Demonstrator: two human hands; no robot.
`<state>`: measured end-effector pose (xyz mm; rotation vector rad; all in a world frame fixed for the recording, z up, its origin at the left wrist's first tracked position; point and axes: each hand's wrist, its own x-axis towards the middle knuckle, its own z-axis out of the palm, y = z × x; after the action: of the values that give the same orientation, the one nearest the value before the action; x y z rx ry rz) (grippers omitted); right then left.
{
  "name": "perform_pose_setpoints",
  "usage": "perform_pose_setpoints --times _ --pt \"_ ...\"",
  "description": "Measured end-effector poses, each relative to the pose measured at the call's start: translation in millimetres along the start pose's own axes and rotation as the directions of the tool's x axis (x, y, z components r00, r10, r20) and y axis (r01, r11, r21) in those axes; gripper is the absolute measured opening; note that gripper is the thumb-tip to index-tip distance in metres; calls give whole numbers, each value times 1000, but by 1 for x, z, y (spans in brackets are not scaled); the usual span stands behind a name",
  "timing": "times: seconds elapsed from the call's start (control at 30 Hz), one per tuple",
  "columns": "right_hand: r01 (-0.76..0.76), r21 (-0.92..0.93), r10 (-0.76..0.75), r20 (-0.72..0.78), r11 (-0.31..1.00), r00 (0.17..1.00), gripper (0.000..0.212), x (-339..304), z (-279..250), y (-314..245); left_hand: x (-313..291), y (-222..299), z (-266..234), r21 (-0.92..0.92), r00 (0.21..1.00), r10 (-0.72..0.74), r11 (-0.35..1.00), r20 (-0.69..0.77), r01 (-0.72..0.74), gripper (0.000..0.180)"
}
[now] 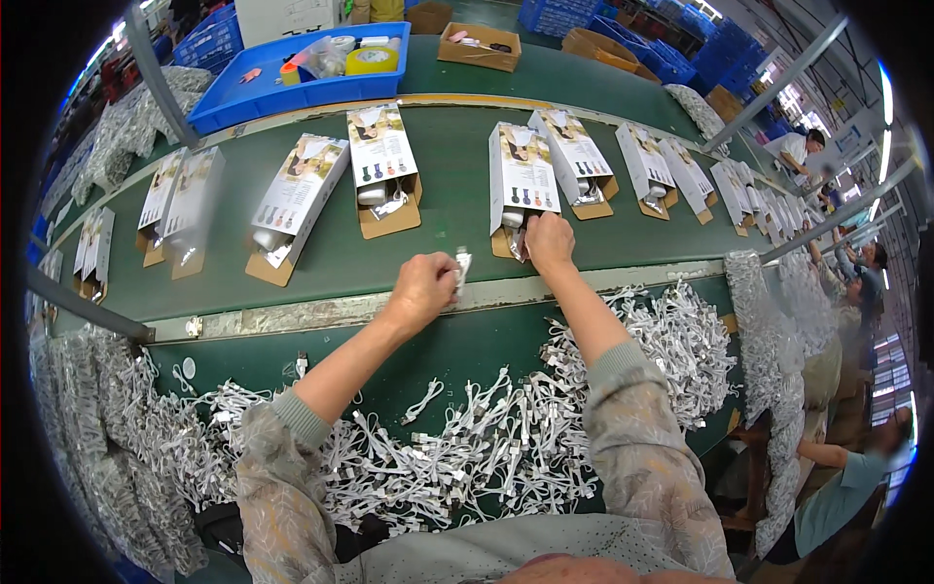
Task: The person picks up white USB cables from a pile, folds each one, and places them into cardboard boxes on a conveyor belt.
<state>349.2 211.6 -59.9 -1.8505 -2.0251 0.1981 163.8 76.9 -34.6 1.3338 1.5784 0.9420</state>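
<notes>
My left hand is closed on a short white USB cable, held above the near rail of the green belt. My right hand is at the open lower end of a white printed box. Its fingers are bent inside the brown flap, and what they pinch is hidden. A white item and a shiny clear wrapper show in that opening. Close on the right lies a second open box; to the left is another open box with a white item inside. Below my arms spreads a large heap of white USB cables.
More open boxes lie along the green belt. Behind it stand a blue tray with tape rolls and a small carton. Bubble-wrap bundles flank the cable heap. Metal posts rise at both sides; other people sit at right.
</notes>
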Motion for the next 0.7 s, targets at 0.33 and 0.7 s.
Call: perform_pose_setpoints --times 0.33,0.7 --pt "-161 -15 162 138 987 977 21 27 -30 77 65 38 107 161 948 319 936 -12 -313 16" --pt "-289 409 119 391 866 912 16 43 -158 83 113 57 174 38 875 470 882 -111 -469 27"
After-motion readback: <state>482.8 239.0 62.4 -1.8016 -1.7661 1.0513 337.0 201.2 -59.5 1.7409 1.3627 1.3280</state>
